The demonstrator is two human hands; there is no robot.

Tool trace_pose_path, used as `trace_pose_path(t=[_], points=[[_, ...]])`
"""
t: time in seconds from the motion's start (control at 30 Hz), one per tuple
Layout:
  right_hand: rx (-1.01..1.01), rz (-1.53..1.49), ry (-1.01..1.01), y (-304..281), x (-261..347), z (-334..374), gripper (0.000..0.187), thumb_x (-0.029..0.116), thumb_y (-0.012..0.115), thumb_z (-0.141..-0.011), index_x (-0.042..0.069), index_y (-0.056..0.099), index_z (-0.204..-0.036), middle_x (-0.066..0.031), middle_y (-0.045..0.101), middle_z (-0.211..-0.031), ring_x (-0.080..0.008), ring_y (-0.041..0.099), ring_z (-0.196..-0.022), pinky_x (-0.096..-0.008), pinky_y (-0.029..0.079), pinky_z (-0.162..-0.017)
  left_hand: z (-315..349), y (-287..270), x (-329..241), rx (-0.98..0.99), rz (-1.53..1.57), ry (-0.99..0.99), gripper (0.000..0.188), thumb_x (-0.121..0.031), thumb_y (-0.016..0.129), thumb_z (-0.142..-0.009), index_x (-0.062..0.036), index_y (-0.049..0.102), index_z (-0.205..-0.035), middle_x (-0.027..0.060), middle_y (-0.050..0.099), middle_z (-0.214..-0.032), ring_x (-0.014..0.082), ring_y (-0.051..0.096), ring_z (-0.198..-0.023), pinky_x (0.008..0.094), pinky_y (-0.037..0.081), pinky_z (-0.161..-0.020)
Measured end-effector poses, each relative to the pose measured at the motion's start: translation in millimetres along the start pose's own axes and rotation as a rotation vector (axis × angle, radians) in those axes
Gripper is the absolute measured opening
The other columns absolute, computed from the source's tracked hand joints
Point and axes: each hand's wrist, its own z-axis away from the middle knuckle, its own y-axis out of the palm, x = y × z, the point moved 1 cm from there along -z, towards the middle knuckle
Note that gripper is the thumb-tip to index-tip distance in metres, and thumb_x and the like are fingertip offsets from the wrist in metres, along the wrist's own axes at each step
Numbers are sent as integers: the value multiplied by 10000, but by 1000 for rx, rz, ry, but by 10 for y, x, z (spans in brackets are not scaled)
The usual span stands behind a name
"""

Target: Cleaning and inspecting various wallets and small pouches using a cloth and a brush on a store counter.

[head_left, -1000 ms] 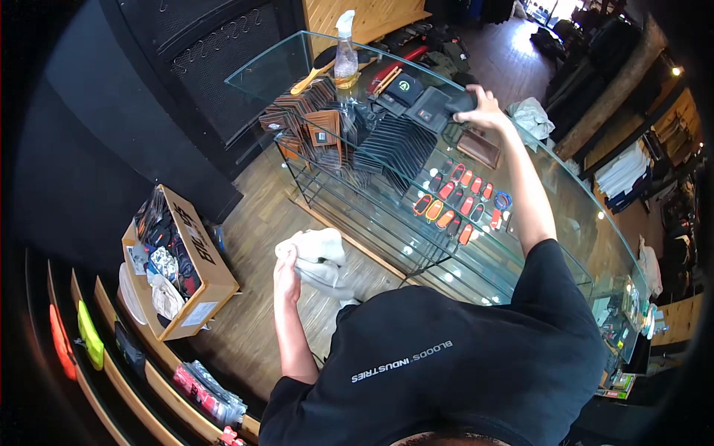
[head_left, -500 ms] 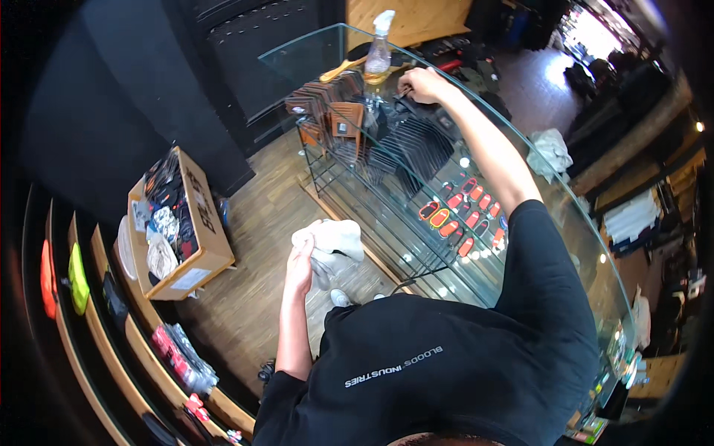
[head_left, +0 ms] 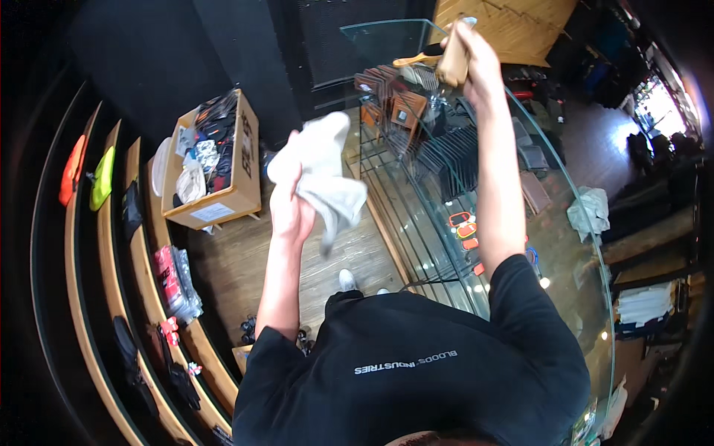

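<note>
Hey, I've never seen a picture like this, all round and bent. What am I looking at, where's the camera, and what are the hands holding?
No machine here: a person wears a wide fisheye camera on the head, looking down, which bends straight edges. You see the black shirt below and both bare arms reaching up. The left hand grips a crumpled pale cloth. The right hand holds a bottle raised above the glass counter, a display case with dark wallets and small red items inside. Another pale cloth lies on the glass. On the wooden floor stands an open cardboard box beside curved wooden shelves.
</note>
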Motion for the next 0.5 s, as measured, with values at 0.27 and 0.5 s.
trace_pose_path(t=[0.27,0.5], points=[[-26,-19,-191,1338,-555,1263,275,242,623,-967,23,582,-1128,-28,639,-1011,-101,582,-898,-251,487,-793,19,980,358,180,-861,518,614,-333,410,-1041,3,218,-1518,170,281,-1555,284,277,-1442,397,212,-1170],[251,-348,176,1183,-566,1658,173,46,557,-946,40,487,-1104,-37,475,-1093,-93,481,-1011,-244,388,-925,-62,782,265,178,-991,668,679,-415,282,-1049,32,103,-1528,246,209,-1562,351,260,-1432,395,221,-1162]])
